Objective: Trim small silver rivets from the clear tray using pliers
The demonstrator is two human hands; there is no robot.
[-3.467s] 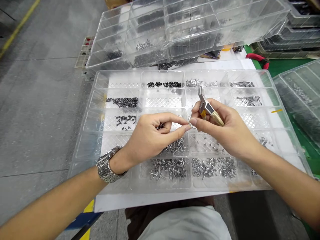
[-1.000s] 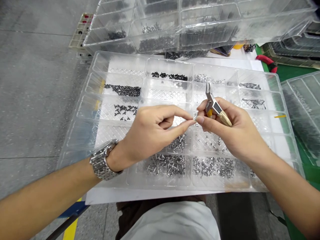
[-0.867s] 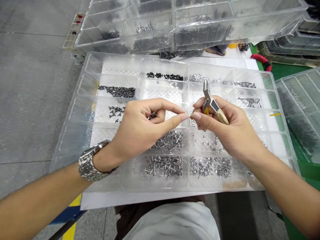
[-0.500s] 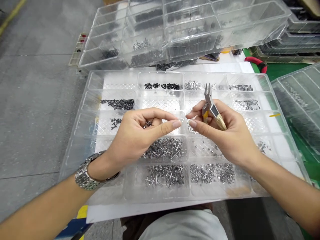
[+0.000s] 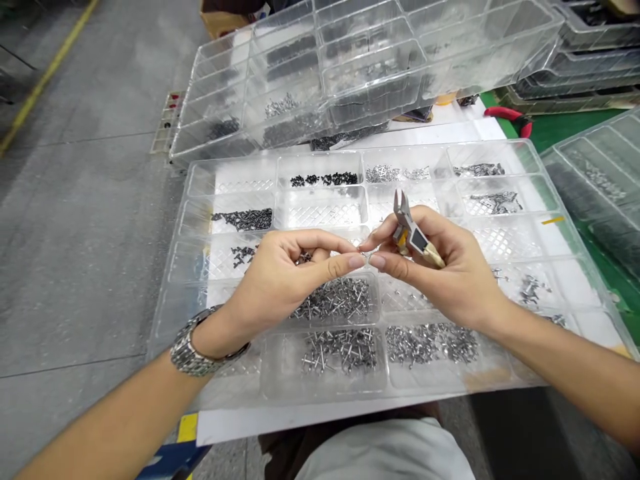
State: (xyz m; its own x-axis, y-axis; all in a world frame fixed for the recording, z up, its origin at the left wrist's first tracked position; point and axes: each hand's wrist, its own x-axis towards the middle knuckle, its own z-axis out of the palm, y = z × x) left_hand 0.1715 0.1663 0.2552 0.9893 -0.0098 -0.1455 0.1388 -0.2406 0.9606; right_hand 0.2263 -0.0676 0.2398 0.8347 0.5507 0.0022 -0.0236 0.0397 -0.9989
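My left hand is closed in a thumb-and-finger pinch, its tips meeting those of my right hand. Between the fingertips there is a tiny pale piece, too small to name. My right hand holds a pair of diagonal cutters across its palm, jaws pointing up and a little left, while thumb and forefinger pinch at the tiny piece. Both hands are above a clear compartment tray. Silvery rivet-like pins lie in the compartment below my left hand, and dark small screws are to its upper left.
Another clear compartment box stands tilted behind the tray. Red-handled pliers lie on the green surface at the back right. Stacked trays are beyond, and a further clear box sits at the right.
My hands have come together, so their fingertips now meet where a small gap was. The cutters have moved slightly down and left with my right hand. The view has shifted a little.
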